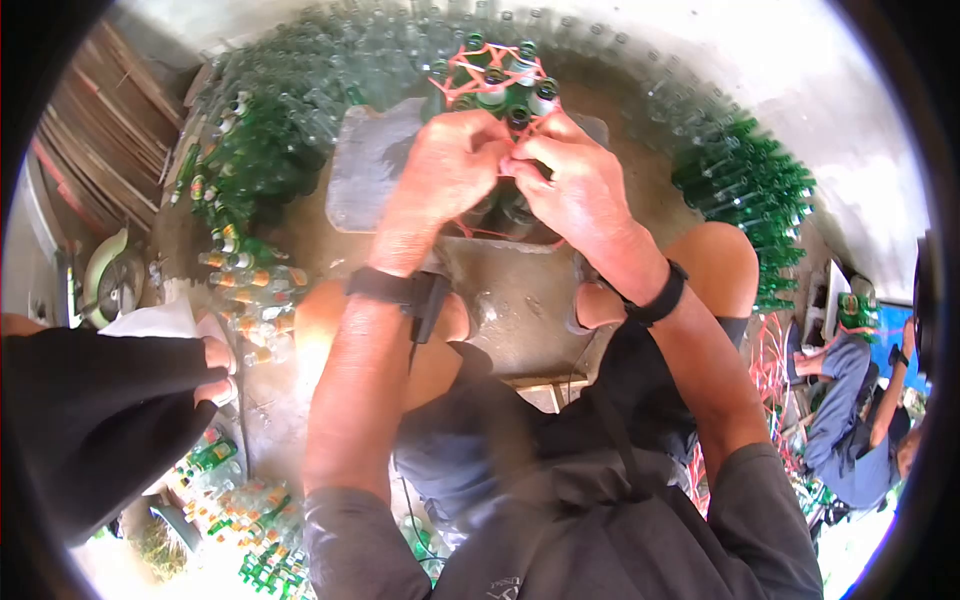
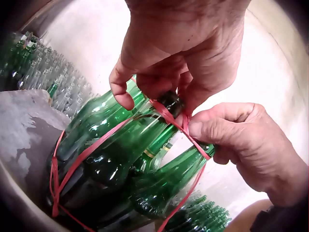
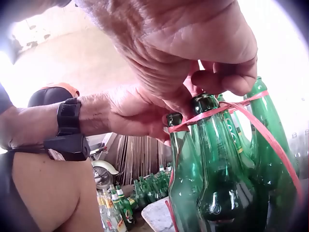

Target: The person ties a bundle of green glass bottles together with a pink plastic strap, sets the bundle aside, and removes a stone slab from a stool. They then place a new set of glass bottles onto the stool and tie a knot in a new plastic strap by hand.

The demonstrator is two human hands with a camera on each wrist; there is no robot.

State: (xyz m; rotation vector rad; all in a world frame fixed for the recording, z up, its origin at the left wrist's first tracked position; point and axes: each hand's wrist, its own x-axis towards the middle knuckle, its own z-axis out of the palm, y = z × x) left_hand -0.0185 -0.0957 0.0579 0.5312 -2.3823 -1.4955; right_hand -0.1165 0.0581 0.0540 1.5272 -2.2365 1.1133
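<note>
A bundle of green glass bottles stands in front of me, with pink plastic twine wound around the necks and sides. My left hand pinches the twine between thumb and fingers at the near bottle necks. From the other side, my right hand pinches the same twine, its thumb and index finger almost meeting the left fingertips. In the right wrist view, a strand runs taut across the neck of a bottle just below its mouth. The twine ends inside the fingers are partly hidden.
A grey slab lies under the bundle. Rows of clear bottles and green bottles curve around the wall. More bottles lie at the left, near a standing person's feet. Another person sits at the right, near loose pink twine.
</note>
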